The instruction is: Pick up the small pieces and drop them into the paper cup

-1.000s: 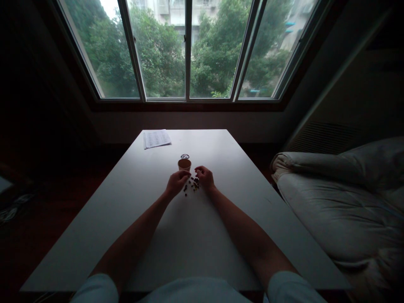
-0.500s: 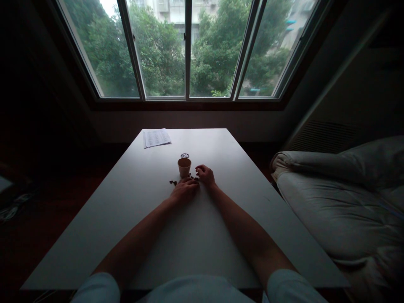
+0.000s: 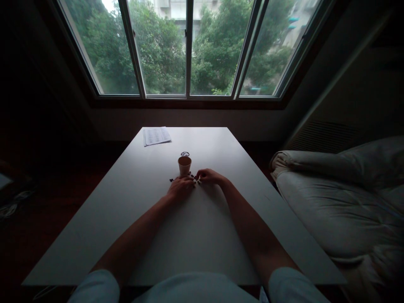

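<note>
A paper cup stands upright on the white table, its brown inside showing. Small dark pieces lie scattered just in front of it and to its right, with one more small dark piece at the left; they are too small to name. My left hand rests flat on the table before the cup, fingers stretched toward the pieces and partly covering some. To the right, my right hand points leftward, its fingertips pinched together down among the pieces. What sits between those fingertips is hidden.
Behind the cup lies a small ring-like object, dark-edged. Printed sheets of paper lie at the table's far left corner. A padded light-coloured seat stands along the right of the white table. Beyond is a window.
My right hand has turned and come down leftward, its fingertips now among the dark pieces. My left hand has drawn slightly left, uncovering a few pieces.
</note>
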Motion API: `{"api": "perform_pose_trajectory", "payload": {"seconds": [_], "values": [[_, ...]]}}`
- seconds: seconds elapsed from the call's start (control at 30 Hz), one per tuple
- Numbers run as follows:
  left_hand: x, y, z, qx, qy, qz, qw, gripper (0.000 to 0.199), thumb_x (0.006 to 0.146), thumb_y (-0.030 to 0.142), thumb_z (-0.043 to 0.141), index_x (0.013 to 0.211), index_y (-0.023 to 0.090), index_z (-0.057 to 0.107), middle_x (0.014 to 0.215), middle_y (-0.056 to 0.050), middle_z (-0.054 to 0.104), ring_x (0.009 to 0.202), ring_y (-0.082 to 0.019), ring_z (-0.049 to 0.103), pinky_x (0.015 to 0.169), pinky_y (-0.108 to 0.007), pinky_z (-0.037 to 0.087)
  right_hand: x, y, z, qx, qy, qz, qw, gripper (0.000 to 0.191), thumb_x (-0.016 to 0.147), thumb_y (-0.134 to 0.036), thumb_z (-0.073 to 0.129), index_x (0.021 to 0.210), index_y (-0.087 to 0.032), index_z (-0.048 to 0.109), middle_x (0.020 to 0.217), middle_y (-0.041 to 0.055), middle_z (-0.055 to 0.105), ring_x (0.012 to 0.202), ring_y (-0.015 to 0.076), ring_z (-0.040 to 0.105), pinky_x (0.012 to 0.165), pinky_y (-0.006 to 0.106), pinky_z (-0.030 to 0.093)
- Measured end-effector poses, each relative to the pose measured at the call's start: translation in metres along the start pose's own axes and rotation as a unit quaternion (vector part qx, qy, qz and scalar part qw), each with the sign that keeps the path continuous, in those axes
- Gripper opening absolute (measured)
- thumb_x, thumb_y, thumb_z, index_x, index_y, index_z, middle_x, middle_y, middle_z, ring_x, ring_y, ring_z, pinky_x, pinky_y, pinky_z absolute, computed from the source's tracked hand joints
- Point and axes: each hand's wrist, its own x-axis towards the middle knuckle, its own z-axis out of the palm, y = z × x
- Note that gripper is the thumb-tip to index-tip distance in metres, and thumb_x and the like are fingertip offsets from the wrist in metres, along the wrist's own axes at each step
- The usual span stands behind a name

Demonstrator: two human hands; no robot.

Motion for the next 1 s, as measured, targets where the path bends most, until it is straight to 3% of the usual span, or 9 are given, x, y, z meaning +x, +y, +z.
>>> {"api": "perform_pose_trajectory", "payload": {"seconds": [0.13, 0.4, 0.73, 1.0], "values": [[-0.001, 0.001, -0.001, 0.007, 0.014, -0.027, 1.000, 0.018, 0.091, 0.024, 0.058, 0.097, 0.025, 0.074, 0.116, -0.004, 0.071, 0.118, -0.022, 0.058, 0.101, -0.038, 0.047, -0.001, -0.001, 0.000, 0.001, -0.028, -0.015, 0.999, 0.032, 0.069, -0.015, 0.062, 0.099, -0.018, 0.073, 0.071, -0.0033, 0.056, 0.064, 0.0101, 0.049, 0.058, 0.019, 0.033], [-0.001, 0.002, -0.001, 0.030, 0.029, -0.077, 0.996, 0.021, 0.092, 0.025, 0.056, 0.098, 0.027, 0.075, 0.111, -0.004, 0.072, 0.111, -0.022, 0.058, 0.098, -0.039, 0.048, -0.004, -0.005, 0.005, 0.018, 0.002, -0.031, 0.999, 0.025, 0.068, -0.027, 0.074, 0.092, -0.021, 0.075, 0.069, -0.0041, 0.057, 0.061, 0.0104, 0.048, 0.056, 0.020, 0.033], [-0.001, 0.003, -0.002, 0.086, 0.023, -0.132, 0.987, 0.021, 0.091, 0.030, 0.058, 0.102, 0.026, 0.075, 0.115, -0.006, 0.069, 0.102, -0.024, 0.056, 0.093, -0.038, 0.048, -0.001, -0.004, 0.008, 0.015, 0.035, -0.021, 0.999, 0.017, 0.068, -0.019, 0.069, 0.084, -0.020, 0.075, 0.071, -0.0022, 0.063, 0.065, 0.0118, 0.052, 0.058, 0.020, 0.035], [-0.003, -0.001, -0.002, 0.101, 0.033, -0.139, 0.985, 0.018, 0.089, 0.029, 0.060, 0.097, 0.025, 0.075, 0.108, -0.007, 0.070, 0.099, -0.024, 0.054, 0.091, -0.038, 0.046, 0.000, 0.000, 0.015, -0.012, 0.118, -0.037, 0.992, 0.012, 0.072, -0.023, 0.068, 0.082, -0.020, 0.074, 0.079, 0.0011, 0.071, 0.071, 0.0146, 0.059, 0.066, 0.024, 0.041]]}}
